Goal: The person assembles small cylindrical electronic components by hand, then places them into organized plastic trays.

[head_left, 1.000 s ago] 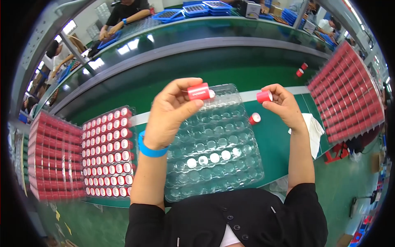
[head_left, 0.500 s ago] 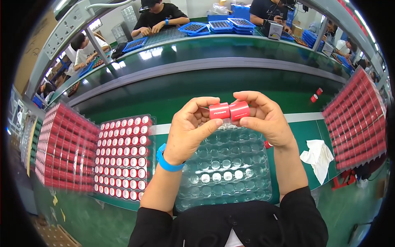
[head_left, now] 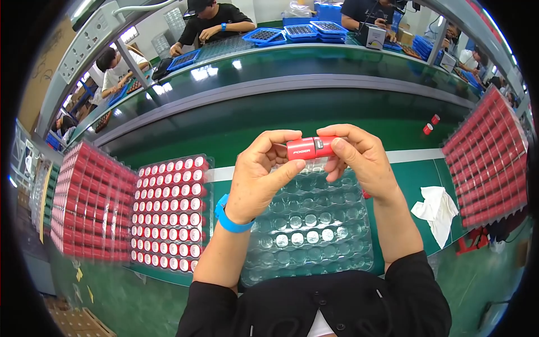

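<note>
Above the table's middle I hold two short red cylinders end to end. My left hand [head_left: 252,174] pinches the left red cylinder [head_left: 301,149], which has white lettering, between thumb and fingers. My right hand [head_left: 368,165] grips the right red cylinder [head_left: 324,146] by thumb and forefinger, its other fingers curled below. A small dark window shows on the right cylinder near the seam. The two parts line up and touch; whether they are locked together I cannot tell. Beneath my hands lies a transparent plastic tray [head_left: 306,253] with rows of round, vacant pockets.
To the left, a clear tray [head_left: 168,216] holds rows of white-ended red cylinders beside a tall stack of filled trays [head_left: 92,202]. Another stack [head_left: 488,163] leans at right, near a white cloth [head_left: 436,213] and two loose red pieces [head_left: 428,129]. Co-workers sit beyond the far ledge [head_left: 269,90].
The right cylinder has turned, bringing its dark window into sight, and now sits straight against the left one. My right thumb has moved up onto it. My left hand has barely moved.
</note>
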Demonstrator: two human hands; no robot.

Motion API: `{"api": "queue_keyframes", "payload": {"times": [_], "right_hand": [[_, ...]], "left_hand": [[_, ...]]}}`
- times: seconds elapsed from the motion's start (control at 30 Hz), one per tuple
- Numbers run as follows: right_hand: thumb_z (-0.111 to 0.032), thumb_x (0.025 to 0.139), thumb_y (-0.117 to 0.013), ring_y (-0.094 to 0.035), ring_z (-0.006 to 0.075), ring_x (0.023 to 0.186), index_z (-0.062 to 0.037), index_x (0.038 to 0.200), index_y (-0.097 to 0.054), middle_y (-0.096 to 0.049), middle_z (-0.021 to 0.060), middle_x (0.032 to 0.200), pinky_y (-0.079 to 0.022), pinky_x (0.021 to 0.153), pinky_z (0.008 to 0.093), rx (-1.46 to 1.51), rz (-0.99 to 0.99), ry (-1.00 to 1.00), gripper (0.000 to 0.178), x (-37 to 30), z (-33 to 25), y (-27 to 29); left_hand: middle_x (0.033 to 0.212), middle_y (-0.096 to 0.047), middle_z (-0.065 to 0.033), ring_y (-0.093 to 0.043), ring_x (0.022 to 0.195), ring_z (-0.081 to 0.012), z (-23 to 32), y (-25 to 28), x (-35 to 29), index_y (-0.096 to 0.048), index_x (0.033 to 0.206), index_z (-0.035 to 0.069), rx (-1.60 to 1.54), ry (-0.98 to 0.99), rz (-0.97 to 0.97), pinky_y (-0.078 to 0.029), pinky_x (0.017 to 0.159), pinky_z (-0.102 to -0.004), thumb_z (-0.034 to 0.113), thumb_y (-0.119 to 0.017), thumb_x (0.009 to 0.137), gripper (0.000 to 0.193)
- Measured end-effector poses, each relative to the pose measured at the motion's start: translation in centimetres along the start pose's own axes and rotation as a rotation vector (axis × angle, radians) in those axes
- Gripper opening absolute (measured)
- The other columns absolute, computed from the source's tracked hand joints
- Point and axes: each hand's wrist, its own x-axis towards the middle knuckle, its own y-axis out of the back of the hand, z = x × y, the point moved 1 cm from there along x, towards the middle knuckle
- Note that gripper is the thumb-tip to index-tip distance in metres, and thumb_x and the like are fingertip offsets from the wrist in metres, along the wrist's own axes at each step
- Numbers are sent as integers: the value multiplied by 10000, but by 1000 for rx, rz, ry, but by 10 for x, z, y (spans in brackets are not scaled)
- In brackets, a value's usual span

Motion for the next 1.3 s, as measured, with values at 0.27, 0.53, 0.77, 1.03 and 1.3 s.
{"api": "queue_keyframes", "payload": {"times": [0.27,0.53,0.77,1.03,1.3], "right_hand": [[-111,950,-659,-686,123,793,12,1350,-564,-701,80,1004,-574,705,267,-33,-46,43,429,1,4,3],[-89,939,-676,-707,151,879,7,1398,-518,-691,126,1106,-578,743,272,15,2,82,495,1,5,0],[-26,908,-700,-692,175,1010,15,1403,-511,-667,145,1174,-579,845,290,44,-18,129,532,-1,2,-6],[-49,922,-705,-652,133,1007,-1,1383,-523,-661,92,1084,-536,887,282,-17,6,201,498,1,2,-9],[-140,976,-661,-683,132,881,1,1268,-563,-694,103,1034,-588,763,270,-74,56,177,339,1,12,-7]], "left_hand": [[1098,-688,-98,-658,1010,-129,1,1,1,-579,1276,-2,-61,7,21,-545,862,-267,30,-750,883,430],[1171,-661,-119,-663,1051,-167,2,1,-1,-572,1296,-1,-51,7,11,-552,913,-293,-6,-734,880,447],[1220,-636,-135,-661,1077,-190,0,4,1,-560,1304,-14,36,-136,10,-554,937,-309,-21,-712,887,444],[1211,-640,-141,-647,1106,-191,5,2,-2,-550,1300,-19,-23,-60,45,-552,933,-316,-46,-721,868,465],[1121,-672,-120,-688,948,-153,1,-1,0,-578,1282,-11,-97,-6,91,-582,816,-269,82,-687,951,361]]}}
